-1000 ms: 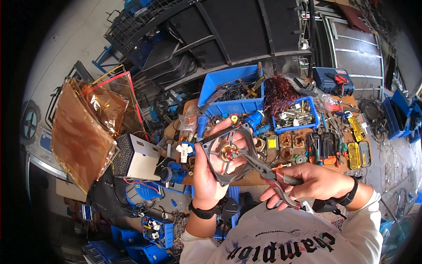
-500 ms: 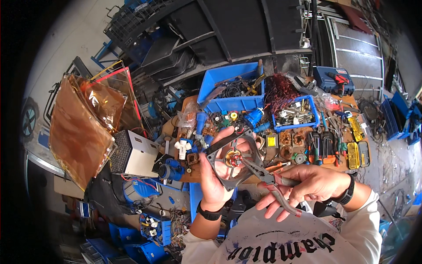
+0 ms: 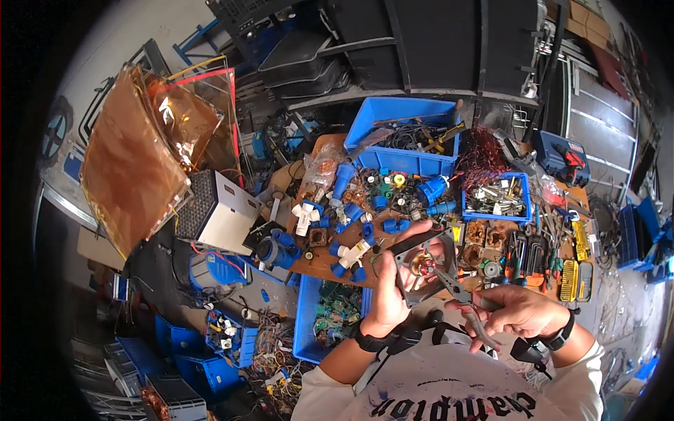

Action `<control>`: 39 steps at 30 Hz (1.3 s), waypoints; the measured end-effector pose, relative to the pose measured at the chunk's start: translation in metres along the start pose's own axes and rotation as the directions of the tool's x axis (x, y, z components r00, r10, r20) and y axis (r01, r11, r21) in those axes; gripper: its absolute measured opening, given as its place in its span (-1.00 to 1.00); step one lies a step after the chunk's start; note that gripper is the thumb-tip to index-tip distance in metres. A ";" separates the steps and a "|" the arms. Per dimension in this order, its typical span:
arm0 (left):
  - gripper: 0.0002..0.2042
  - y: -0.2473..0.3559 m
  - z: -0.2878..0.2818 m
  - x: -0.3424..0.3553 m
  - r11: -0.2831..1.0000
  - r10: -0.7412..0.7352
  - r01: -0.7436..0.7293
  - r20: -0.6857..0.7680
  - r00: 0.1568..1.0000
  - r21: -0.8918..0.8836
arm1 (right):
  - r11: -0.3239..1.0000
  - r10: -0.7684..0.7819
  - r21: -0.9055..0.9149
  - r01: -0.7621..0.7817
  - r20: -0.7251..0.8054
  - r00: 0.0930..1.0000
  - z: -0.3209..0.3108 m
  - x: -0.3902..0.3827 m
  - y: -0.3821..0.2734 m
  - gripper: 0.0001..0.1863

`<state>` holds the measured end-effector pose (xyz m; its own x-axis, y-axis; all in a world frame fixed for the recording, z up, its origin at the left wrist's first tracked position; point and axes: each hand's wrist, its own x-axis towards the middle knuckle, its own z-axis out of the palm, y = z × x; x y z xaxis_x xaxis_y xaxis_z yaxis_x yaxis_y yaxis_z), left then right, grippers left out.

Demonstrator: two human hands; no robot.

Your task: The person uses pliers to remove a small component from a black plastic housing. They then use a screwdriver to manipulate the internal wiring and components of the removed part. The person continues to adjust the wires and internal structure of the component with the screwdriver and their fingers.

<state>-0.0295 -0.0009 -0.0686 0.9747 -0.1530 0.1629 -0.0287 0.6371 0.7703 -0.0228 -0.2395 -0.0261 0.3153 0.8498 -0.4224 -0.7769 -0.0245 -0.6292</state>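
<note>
My left hand (image 3: 388, 298) holds up a dark square cooling fan frame (image 3: 411, 243), its fingers behind the frame and the thumb at its left side. In the middle of the frame sits a round hub with a copper coil (image 3: 423, 265). My right hand (image 3: 523, 312) is closed around the handles of a pair of pliers (image 3: 455, 288). The plier jaws reach into the frame beside the coil; whether they grip anything is too small to tell. Both hands are in front of my chest, over the near edge of the workbench (image 3: 312, 265).
A blue bin of circuit boards (image 3: 303, 323) stands below the bench's near edge. On the bench are blue and white plug connectors (image 3: 349, 258), a blue crate of tools and cables (image 3: 414, 158), a blue tray of metal parts (image 3: 495, 210), hex keys (image 3: 537, 249) and a drill case (image 3: 554, 158).
The view has swung, so the bench sits further right and the bin of circuit boards shows. The fan frame looks smaller and more tilted. My right fingers are more curled around the pliers.
</note>
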 end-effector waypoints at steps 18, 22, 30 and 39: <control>-0.26 0.015 -0.128 0.006 0.947 -0.119 0.070 -0.141 0.983 -0.312 | 0.992 0.129 0.009 -0.128 -0.088 0.988 0.031 0.126 -0.019 -0.41; -0.26 0.040 -0.152 0.017 0.932 -0.100 0.065 -0.081 0.992 -0.358 | 0.989 0.133 0.074 -0.125 -0.116 0.984 0.053 0.152 -0.029 -0.44; -0.28 0.081 -0.191 0.032 0.936 -0.060 0.074 0.050 0.997 -0.345 | 0.996 0.032 0.086 -0.022 -0.115 0.993 0.085 0.186 -0.037 -0.44; -0.36 0.103 -0.200 0.042 0.924 -0.026 0.085 0.160 0.987 -0.373 | 0.988 -0.040 0.145 0.059 -0.130 0.991 0.117 0.202 -0.037 -0.45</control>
<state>0.0523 0.2091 -0.1059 0.9270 -0.2884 0.2396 0.1385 0.8572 0.4959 0.0061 -0.0052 -0.0120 0.4139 0.7747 -0.4780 -0.8278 0.1018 -0.5517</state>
